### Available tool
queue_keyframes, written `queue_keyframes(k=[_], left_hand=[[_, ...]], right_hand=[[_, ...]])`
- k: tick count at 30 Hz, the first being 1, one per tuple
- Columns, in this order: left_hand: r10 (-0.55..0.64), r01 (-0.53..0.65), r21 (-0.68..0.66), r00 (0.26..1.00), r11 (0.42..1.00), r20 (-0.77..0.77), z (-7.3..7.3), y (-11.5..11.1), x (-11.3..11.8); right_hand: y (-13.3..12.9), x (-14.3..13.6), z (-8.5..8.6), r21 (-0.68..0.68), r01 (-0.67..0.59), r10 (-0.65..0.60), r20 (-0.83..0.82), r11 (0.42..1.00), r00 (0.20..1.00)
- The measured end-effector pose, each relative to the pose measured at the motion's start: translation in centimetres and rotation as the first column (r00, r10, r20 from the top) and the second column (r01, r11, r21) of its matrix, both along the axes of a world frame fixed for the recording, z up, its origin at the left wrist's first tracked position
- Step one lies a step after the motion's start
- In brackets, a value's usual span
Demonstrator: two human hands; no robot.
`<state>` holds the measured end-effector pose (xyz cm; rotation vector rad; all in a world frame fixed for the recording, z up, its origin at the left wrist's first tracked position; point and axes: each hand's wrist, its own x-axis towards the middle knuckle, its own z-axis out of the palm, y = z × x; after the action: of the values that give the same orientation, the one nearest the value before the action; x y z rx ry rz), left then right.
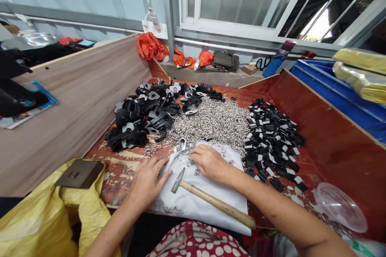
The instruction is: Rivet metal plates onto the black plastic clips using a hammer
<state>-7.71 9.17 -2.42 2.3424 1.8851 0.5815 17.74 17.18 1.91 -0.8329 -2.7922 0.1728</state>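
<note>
My left hand (149, 180) lies at the left edge of a white cloth (208, 204), its fingers apart and nothing held. My right hand (209, 162) rests on the cloth with fingers bent down near a few small metal pieces; what its fingertips hold, if anything, is hidden. Between the hands and just beyond them is a small metal cup (182, 143). A hammer (211, 200) with a wooden handle lies on the cloth, its head near my left hand. Behind the cloth spreads a heap of small silvery metal parts (217, 122).
Black clip parts (141, 116) are piled back left, and smaller black-and-white pieces (274, 140) at right. A yellow bag (39, 213) with a dark block (80, 174) stands front left, a clear plastic bowl (340, 207) front right. Wooden walls (325, 140) flank the table.
</note>
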Motion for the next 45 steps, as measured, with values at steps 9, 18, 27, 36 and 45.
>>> queue_keyframes(k=[9, 18, 27, 36, 45], left_hand=[[0.278, -0.289, 0.096, 0.954, 0.952, 0.115, 0.4, -2.1, -2.5], [0.270, -0.151, -0.299, 0.871, 0.942, 0.410, -1.0, -3.0, -3.9], [0.437, -0.326, -0.292, 0.650, 0.899, 0.622, -2.3, -3.9, -4.3], [0.309, -0.008, -0.330, 0.365, 0.944, 0.878, 0.4, -0.6, 3.0], [0.476, -0.254, -0.425, 0.194, 0.869, 0.858, -1.4, 0.2, 0.2]], right_hand=[[5.3, -10.5, -2.2, 0.124, -0.316, 0.287, 0.206, 0.941, 0.936], [6.4, -8.8, -1.9, 0.132, -0.299, 0.249, 0.304, 0.945, 0.920], [0.6, 3.3, 1.3, 0.198, 0.172, -0.211, 0.193, 0.965, 0.958], [-5.8, 3.5, -1.2, -0.027, 0.164, -0.164, -0.017, 0.986, 0.986], [-4.7, 8.0, -3.5, -0.088, 0.294, -0.306, -0.200, 0.952, 0.931]])
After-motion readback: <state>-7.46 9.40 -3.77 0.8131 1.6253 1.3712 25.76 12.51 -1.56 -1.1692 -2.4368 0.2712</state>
